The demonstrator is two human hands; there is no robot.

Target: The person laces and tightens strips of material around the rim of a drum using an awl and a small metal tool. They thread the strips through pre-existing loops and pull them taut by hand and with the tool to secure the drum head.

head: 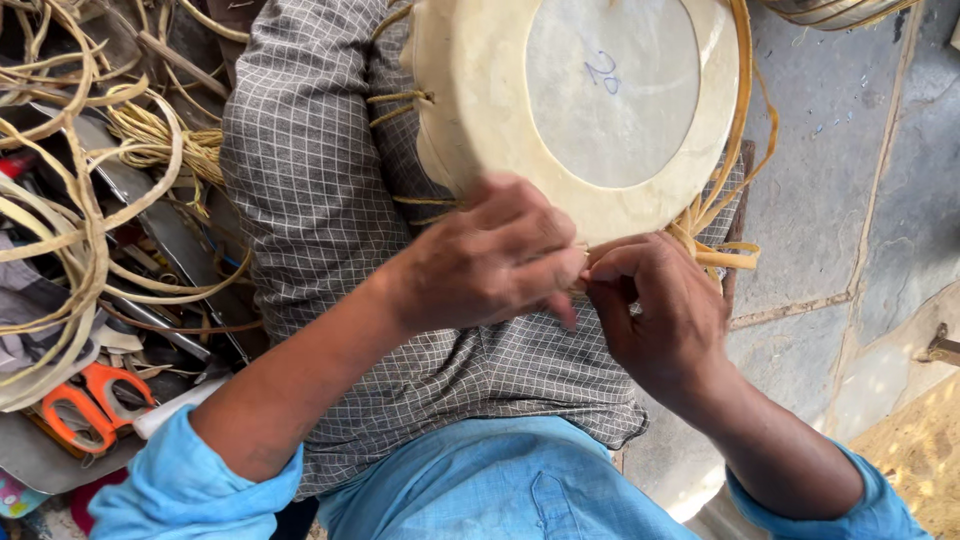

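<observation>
A round drum (pixel 590 100) with a pale hide head lies on my lap, over a grey checked cloth (pixel 310 200). Thin tan leather straps (pixel 725 215) run around its rim and hang at its right side. My left hand (pixel 490 260) rests on the near edge of the drum, fingers curled over the rim. My right hand (pixel 660 310) meets it there, pinching a strap end between thumb and fingers. The spot where both hands grip is partly hidden by the fingers.
A heap of loose pale straps (pixel 70 200) lies at the left. Orange-handled scissors (pixel 90 400) and metal tools (pixel 170 240) sit beneath them. Grey stone floor (pixel 850 200) spreads to the right. A metal fitting (pixel 940 348) pokes in at the right edge.
</observation>
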